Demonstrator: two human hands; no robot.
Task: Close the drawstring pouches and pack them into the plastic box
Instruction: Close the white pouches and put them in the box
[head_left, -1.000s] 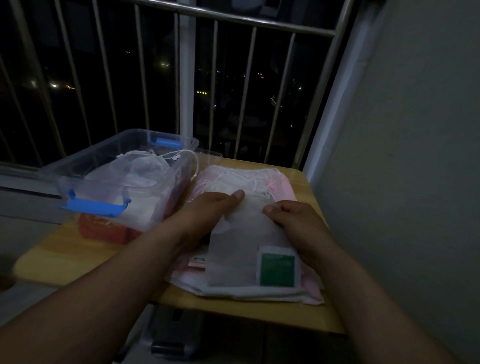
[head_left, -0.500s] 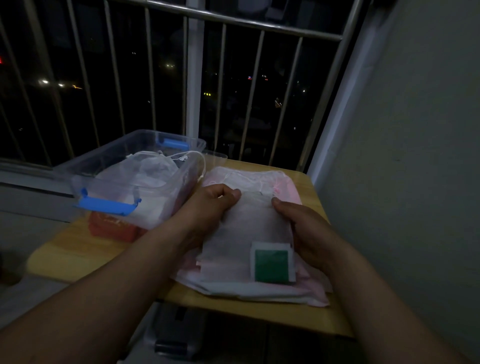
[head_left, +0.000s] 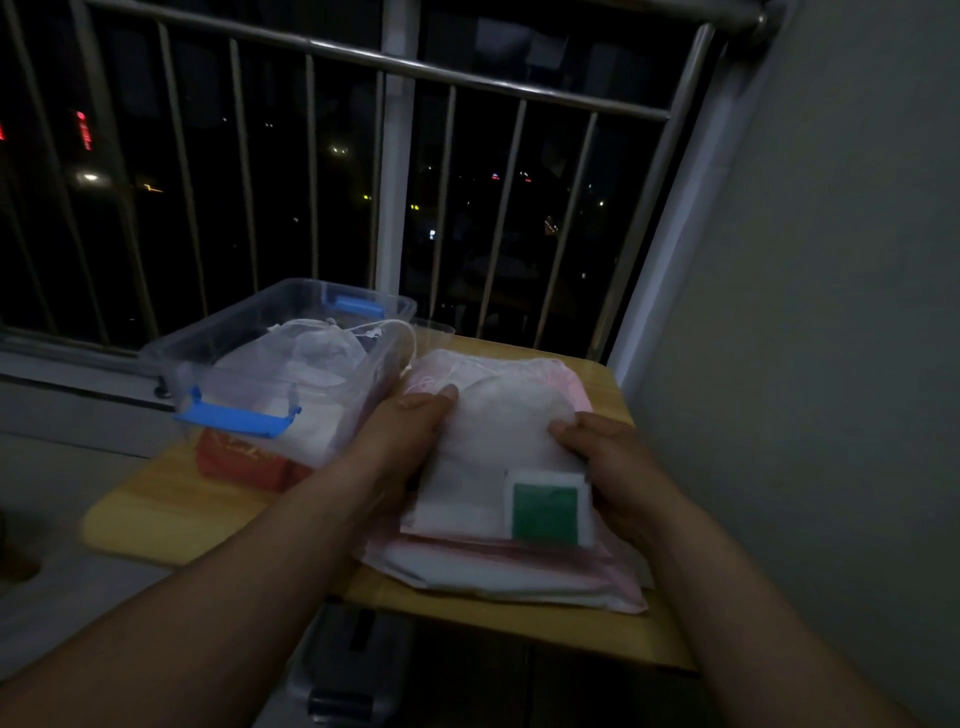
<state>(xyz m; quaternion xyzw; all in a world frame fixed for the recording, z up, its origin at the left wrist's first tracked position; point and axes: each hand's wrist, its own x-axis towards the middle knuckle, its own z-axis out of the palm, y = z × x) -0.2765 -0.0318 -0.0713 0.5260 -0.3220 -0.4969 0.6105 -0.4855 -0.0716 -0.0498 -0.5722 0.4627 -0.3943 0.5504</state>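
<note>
Over the pile of pouches (head_left: 519, 571) on the tabletop (head_left: 171, 519), left hand (head_left: 410, 423) and right hand (head_left: 610, 457) each gripped a side edge of the top white pouch (head_left: 493, 441), thumbs on top. Couldn't tell if its cord was drawn; if not, it'd probably gape going into the plastic box (head_left: 228, 332) beside it.

L hand (head_left: 410, 434), R hand (head_left: 615, 460) on pouch (head_left: 498, 436)

Clear glossy plastic box (head_left: 249, 358), sheer matt cloth pouch (head_left: 498, 441), smooth wooden table (head_left: 156, 519), shiny metal railing (head_left: 467, 83)
</note>
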